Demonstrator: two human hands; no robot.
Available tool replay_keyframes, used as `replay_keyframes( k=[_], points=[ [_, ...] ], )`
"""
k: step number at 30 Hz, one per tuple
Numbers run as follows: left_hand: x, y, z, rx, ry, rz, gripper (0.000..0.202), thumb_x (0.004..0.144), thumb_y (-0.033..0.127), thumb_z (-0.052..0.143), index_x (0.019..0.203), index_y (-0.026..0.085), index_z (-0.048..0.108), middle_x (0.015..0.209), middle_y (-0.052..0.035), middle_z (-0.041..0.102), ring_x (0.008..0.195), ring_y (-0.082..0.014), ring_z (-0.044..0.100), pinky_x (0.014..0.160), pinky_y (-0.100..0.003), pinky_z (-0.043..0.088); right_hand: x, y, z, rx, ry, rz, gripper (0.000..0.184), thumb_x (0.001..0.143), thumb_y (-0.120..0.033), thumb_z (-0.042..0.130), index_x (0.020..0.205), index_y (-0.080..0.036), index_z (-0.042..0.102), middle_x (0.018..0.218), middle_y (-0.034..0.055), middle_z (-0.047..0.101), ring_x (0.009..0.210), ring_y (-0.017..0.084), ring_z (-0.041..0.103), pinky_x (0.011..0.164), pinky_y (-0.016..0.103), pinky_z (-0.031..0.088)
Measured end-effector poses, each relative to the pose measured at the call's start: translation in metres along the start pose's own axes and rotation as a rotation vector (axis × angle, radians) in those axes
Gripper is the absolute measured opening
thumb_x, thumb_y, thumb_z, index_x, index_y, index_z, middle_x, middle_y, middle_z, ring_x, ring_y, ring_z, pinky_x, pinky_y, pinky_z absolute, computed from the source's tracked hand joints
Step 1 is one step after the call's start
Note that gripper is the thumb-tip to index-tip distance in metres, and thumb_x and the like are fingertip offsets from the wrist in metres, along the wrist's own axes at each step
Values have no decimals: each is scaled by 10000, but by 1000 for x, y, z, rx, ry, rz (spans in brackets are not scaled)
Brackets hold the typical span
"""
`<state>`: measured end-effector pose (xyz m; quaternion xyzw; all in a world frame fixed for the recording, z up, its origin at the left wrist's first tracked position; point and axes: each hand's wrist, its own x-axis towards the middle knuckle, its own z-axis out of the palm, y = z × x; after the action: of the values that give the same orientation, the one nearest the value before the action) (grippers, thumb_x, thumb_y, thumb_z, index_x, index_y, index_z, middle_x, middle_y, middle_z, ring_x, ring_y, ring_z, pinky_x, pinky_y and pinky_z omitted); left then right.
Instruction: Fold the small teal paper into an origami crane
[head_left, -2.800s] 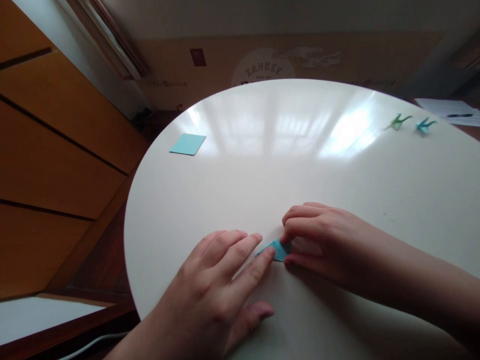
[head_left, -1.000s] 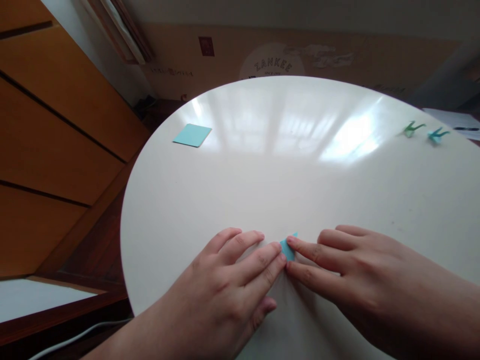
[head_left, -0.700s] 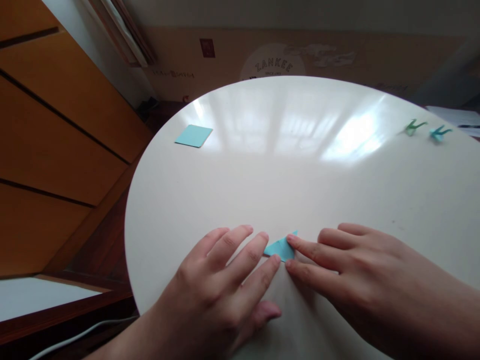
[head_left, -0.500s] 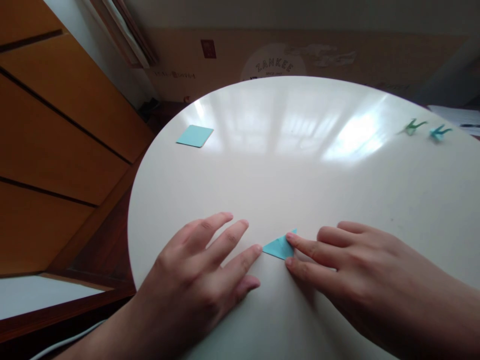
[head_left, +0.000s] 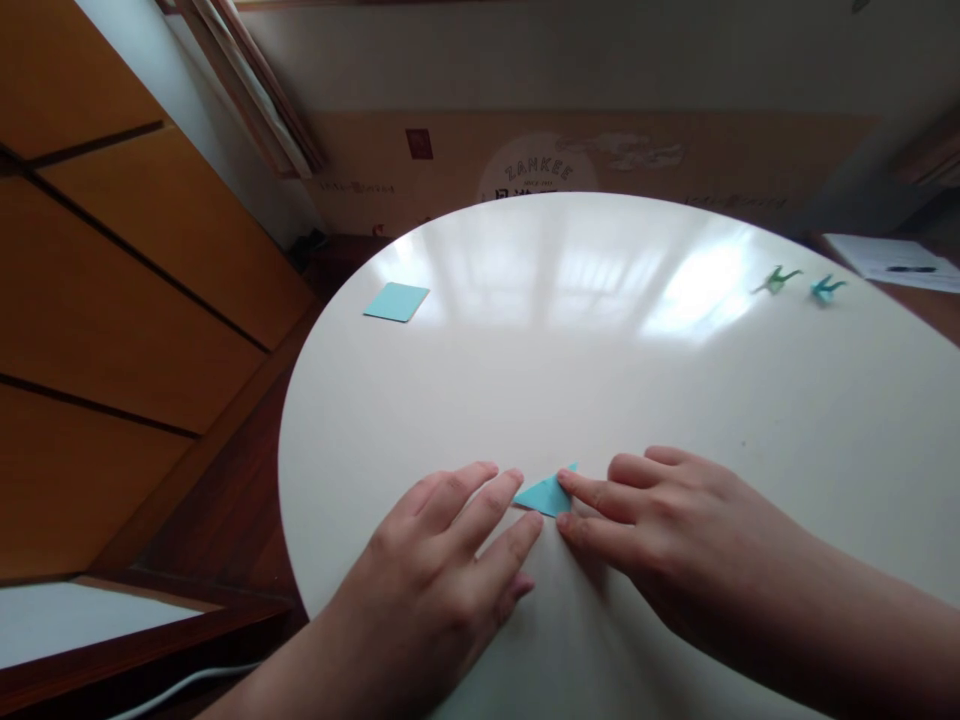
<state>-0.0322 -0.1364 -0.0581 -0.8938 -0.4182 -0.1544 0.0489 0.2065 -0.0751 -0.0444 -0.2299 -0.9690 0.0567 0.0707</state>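
Head view: the folded blue paper (head_left: pixel 546 497) is a flat triangle, its sharp point toward my left hand (head_left: pixel 446 570), a little tip jutting beyond my right index fingertip. It lies on the white table (head_left: pixel 465 400), between my 2 hands. My right hand (head_left: pixel 667 522) has hold of its right end, thumb and index finger slightly apart, pinning it; my left is loosely spread, gripping nothing, and I cannot tell whether it touches the paper. My left index fingertip, at the sharp point 0.5 s ago, is now by the lower edge.
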Motion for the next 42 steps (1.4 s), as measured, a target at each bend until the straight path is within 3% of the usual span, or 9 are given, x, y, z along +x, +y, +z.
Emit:
replay_keyframes(
  k=[8,17,20,25,33,39,42],
  points=[
    [3,4,-5,46,-101,13,319,975,289,541,1269,232,652,1352,-137,619,1147,-339,596,873,-510,547,-2,-6,-10,49,-76,50,365,762,-5,591,1006,-248,714,986,18,749,731,181,604,657,316,358],
    [13,-5,-12,173,-68,227,232,969,275,569,1165,199,668,1348,-135,618,1229,-329,560,863,-449,533,-4,-11,-16,37,-108,40,373,832,-15,555,1055,-262,725,1041,22,751,768,171,612,693,313,360],
    [5,-13,-17,180,-90,198,213,942,321,616,1113,209,677,1395,-141,590,1268,-352,535,883,-467,531,-5,-12,-17,40,-91,30,370,865,-38,548,1088,-272,729,1029,29,747,748,162,598,684,299,370],
    [-7,-21,-20,136,-120,129,266,962,335,583,1194,239,670,1427,-153,562,1282,-370,530,907,-509,529,-6,-12,-17,36,-66,8,297,915,-77,529,1046,-237,742,962,49,736,732,158,582,683,281,393],
    [-2,-23,-29,23,-217,17,272,920,368,642,1156,238,682,1454,-147,528,1303,-365,506,944,-533,524,-6,-14,-21,74,-62,20,281,945,-91,505,1001,-235,739,916,40,730,733,162,593,701,289,408],
    [4,-10,-36,-101,-105,-155,232,927,250,648,1147,185,681,1232,-106,675,1127,-270,609,936,-443,537,-3,-13,-17,167,-35,80,176,943,-130,529,946,-213,685,972,44,725,818,182,630,717,299,416],
    [12,0,-31,-198,-112,-152,260,901,209,672,1159,190,693,1171,-80,707,1070,-255,623,923,-412,533,-2,-9,-10,248,1,180,150,874,-158,632,1011,-219,637,932,30,717,815,187,633,691,289,413]
  ],
)
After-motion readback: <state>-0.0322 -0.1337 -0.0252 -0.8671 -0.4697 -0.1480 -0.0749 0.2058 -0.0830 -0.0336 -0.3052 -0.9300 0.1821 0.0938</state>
